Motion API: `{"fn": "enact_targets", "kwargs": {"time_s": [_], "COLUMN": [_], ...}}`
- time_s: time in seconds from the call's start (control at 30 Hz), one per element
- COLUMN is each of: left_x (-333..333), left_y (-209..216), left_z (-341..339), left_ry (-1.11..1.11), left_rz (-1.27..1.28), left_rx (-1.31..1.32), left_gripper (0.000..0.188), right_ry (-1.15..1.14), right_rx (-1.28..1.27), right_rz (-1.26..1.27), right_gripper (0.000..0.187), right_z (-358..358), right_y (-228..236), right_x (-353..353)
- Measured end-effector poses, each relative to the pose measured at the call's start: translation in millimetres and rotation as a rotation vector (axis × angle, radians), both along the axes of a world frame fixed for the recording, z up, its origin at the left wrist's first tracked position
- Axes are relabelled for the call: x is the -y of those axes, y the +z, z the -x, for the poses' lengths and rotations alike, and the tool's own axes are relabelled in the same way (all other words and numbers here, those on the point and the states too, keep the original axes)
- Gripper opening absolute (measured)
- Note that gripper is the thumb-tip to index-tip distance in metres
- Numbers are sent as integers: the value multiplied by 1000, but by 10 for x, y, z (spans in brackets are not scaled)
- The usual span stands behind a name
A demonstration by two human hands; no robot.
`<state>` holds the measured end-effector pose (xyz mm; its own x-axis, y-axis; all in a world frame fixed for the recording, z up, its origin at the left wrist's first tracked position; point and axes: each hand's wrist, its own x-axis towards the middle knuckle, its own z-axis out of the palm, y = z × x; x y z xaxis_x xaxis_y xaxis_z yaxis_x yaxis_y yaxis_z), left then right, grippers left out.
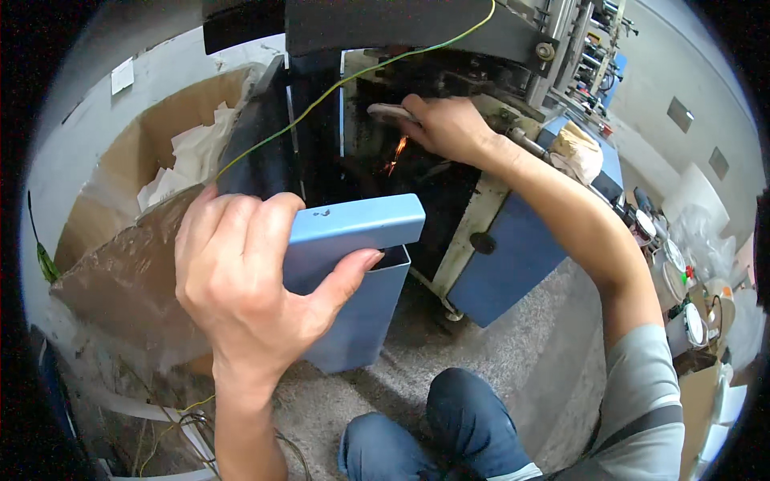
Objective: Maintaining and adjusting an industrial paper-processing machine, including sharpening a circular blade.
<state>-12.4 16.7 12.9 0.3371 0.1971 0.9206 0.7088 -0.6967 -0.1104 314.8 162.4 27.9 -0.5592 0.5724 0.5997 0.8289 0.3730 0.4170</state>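
My left hand (249, 276) is closed around the top edge of a blue metal panel (365, 218), its thumb on the near side. The panel looks like a machine door with a folded rim and stands upright. My right hand (453, 128) reaches into the dark opening of the machine (433, 192). Between its thumb and fingers is a flat, pale, rounded piece (391, 111); I cannot make out its kind. Below that hand an orange glint (396, 156) shows on a dark surface inside.
A yellow-green wire (345, 80) runs across the opening. At left stands a large cardboard box (132, 144) with white paper. A crumpled cloth (577, 152) lies on the machine's right side. Several tubs (686, 329) and plastic bags line the right wall. Loose cables (196, 417) lie lower left.
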Motion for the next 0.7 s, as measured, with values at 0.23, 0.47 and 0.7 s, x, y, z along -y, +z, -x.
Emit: {"fn": "enact_targets", "kwargs": {"time_s": [0.23, 0.47, 0.7], "left_x": [11, 8, 1], "left_y": [-3, -2, -7], "left_z": [13, 4, 11], "left_ry": [30, 30, 34], "left_rz": [-20, -12, -10], "left_rx": [-11, -6, -6], "left_gripper": [54, 54, 54], "right_ry": [-19, -85, -116], "right_rx": [16, 59, 61], "right_rz": [67, 153, 170], "right_gripper": [30, 33, 33], "right_z": [65, 147, 196], "right_y": [-14, 8, 14], "right_x": [100, 125, 170]}}
